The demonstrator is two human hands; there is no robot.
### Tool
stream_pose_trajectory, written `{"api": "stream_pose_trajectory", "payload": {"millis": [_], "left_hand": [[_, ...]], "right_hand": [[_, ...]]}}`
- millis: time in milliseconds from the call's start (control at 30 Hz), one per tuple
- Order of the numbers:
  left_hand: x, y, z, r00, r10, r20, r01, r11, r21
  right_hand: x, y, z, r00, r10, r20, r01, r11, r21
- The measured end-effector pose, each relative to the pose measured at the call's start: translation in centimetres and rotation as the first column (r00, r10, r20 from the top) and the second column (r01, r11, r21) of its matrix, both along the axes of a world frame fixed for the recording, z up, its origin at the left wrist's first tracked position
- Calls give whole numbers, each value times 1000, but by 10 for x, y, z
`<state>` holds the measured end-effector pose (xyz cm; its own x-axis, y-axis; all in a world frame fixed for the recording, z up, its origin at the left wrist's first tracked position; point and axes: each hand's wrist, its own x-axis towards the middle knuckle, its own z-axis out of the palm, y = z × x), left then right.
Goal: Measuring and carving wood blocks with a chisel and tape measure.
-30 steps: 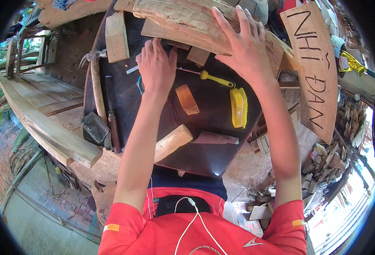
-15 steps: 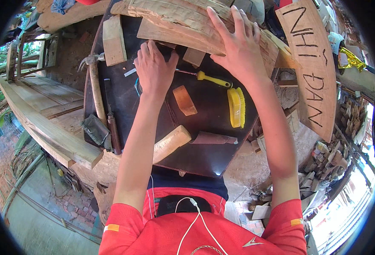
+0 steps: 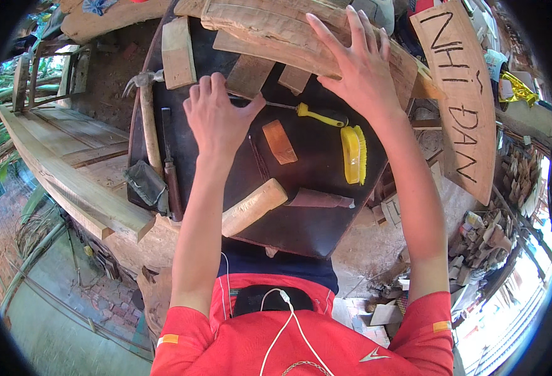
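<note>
My right hand (image 3: 366,78) lies over the front of a large rough timber piece (image 3: 269,28) at the far side of the dark table, its fingers spread. My left hand (image 3: 216,119) hovers or rests over the tabletop to the left. Its fingers are bent and its thumb stands apart; I see nothing held. By that thumb runs the shaft of a yellow-and-black-handled screwdriver-like tool (image 3: 321,116). A flat wooden block (image 3: 249,76) and a smaller block (image 3: 294,79) lie beyond it, against the timber. Nearer me is an orange-brown block (image 3: 279,142).
A claw hammer (image 3: 148,119), a chisel (image 3: 172,175) and a pale block (image 3: 179,53) lie at the left. A yellow brush (image 3: 354,155), sandpaper (image 3: 321,198) and a wooden piece (image 3: 255,207) are nearer. A lettered board (image 3: 456,100) stands right; a wooden frame (image 3: 69,169) left.
My left hand has shifted slightly left and nearer me, uncovering the flat block by the timber. My right hand stays spread over the timber. The whole view has shifted a little.
</note>
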<state>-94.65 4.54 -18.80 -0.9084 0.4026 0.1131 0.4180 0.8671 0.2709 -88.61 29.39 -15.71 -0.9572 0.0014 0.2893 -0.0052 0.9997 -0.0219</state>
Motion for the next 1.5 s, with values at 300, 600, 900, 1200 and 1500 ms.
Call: {"api": "stream_pose_trajectory", "payload": {"millis": [300,600,900,1200,1500], "left_hand": [[2,-21,15,992,25,123,-57,962,268],[23,-34,58,988,39,147,-95,913,396],[87,-122,75,535,-158,830,-740,386,551],[111,-143,52,-46,-545,837,-996,-44,-83],[119,-136,55,-97,-467,879,-995,30,-94]], "right_hand": [[-7,-2,5,974,175,-147,-209,940,-270],[0,-8,28,975,-10,222,23,998,-52],[3,-14,41,953,-62,296,101,988,-117],[-6,-20,61,902,-142,409,189,979,-77],[4,5,12,995,27,95,-11,988,-157]]}}
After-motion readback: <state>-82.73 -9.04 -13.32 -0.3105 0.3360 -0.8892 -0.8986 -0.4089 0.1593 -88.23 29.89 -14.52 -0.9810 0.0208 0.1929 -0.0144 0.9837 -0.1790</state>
